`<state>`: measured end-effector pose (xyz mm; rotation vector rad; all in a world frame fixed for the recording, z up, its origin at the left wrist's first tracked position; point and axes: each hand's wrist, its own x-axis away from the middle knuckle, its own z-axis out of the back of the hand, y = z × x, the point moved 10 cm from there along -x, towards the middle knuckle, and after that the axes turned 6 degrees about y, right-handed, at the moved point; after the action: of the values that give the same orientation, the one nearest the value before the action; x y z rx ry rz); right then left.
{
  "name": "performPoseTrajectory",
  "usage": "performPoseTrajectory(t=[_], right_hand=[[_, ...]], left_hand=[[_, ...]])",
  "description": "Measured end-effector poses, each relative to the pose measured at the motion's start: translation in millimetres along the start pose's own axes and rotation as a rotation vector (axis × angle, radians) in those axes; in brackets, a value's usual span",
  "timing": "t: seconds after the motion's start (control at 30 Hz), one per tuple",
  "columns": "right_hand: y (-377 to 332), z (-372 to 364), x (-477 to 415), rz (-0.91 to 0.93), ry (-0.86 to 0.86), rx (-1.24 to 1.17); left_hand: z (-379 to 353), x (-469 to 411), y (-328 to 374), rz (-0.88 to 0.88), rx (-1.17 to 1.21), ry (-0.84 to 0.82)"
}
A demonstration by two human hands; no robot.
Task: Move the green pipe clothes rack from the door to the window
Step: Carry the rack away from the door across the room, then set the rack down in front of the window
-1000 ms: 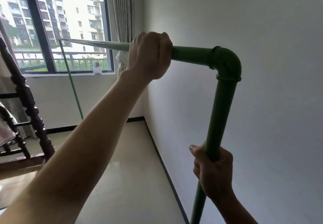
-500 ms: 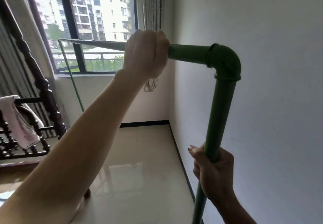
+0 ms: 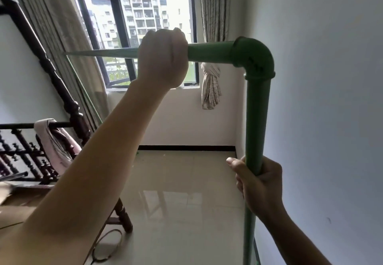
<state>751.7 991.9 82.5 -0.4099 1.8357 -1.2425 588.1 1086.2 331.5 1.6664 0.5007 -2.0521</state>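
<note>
The green pipe clothes rack fills the view: a horizontal top bar runs left from an elbow joint, and a near upright drops down along the right wall. My left hand is clenched over the top bar. My right hand grips the near upright lower down. The far upright slants thin and green in front of the left curtain. The window with dark frames is straight ahead.
A dark wooden bed frame with a pink cloth draped on its rail stands at the left. A tied curtain hangs right of the window. White wall runs close on the right. Glossy tiled floor lies ahead.
The view has swung left-to-centre onto the window, which now sits nearer and straight ahead. The bed frame has come closer on the left. Both hands keep the same grips on the rack.
</note>
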Motion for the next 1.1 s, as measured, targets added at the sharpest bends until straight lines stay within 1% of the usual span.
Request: performPoseTrajectory(t=[0.1,0.27,0.5,0.63,0.8,0.9,1.1], right_hand=[[23,-19,-40,0.014,-0.024,-0.021],[65,-81,-101,0.004,-0.076,-0.075],[129,-185,-177,-0.023,-0.101,-0.115],[162,-234,-214,-0.053,-0.115,-0.138],[199,-264,-266,-0.086,-0.111,-0.155],[222,-271,-303,-0.094,-0.103,-0.188],[280,-300,-389,-0.102,-0.138,-0.173]], left_hand=[[-24,-2,-34,0.028,-0.126,0.011],[-59,-10,-110,0.086,-0.192,0.027],[-108,-8,-240,0.088,-0.075,0.011],[-138,-9,-303,0.123,-0.017,-0.003],[-194,-11,-355,0.113,-0.055,-0.038],[-231,-13,-377,0.08,-0.073,-0.011],[-308,-22,-432,0.097,-0.16,-0.004]])
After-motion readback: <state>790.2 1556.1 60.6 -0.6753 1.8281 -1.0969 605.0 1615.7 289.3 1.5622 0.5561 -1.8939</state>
